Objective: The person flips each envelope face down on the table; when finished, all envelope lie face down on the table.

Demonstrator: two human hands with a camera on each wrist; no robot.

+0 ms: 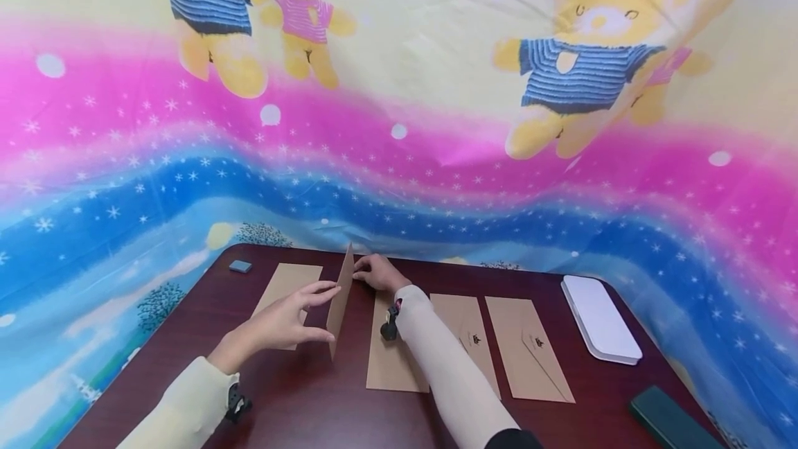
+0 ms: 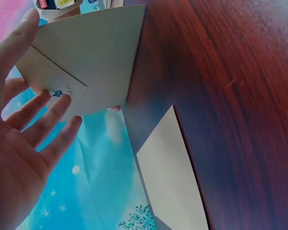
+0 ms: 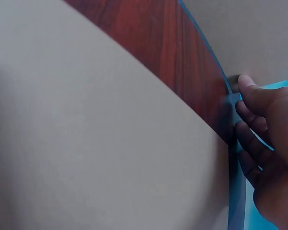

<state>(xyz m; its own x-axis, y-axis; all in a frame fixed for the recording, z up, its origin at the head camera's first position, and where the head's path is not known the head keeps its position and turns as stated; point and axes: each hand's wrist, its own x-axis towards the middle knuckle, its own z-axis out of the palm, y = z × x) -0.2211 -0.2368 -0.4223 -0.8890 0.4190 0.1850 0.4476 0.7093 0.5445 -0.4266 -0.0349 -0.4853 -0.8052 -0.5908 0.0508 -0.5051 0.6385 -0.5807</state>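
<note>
A brown envelope (image 1: 341, 303) stands on its edge on the table, between the two hands. On its left side, my left hand (image 1: 283, 321) touches it with spread, fairly straight fingers. The left wrist view shows the envelope's flap (image 2: 62, 81) with a small dark print beside those fingers. At the far end, my right hand (image 1: 379, 273) pinches the envelope's corner with curled fingers; its thumb (image 3: 248, 86) lies against the paper. Under the right forearm lies another brown envelope (image 1: 393, 366), partly covered. One more flat brown envelope (image 1: 289, 286) lies behind the left hand.
Two brown envelopes with crown prints, one (image 1: 464, 324) partly behind the right sleeve and one (image 1: 530, 352) beside it, lie to the right. Farther right are a white case (image 1: 601, 317) and a dark green case (image 1: 673, 418). A small blue block (image 1: 240, 266) sits at the back left.
</note>
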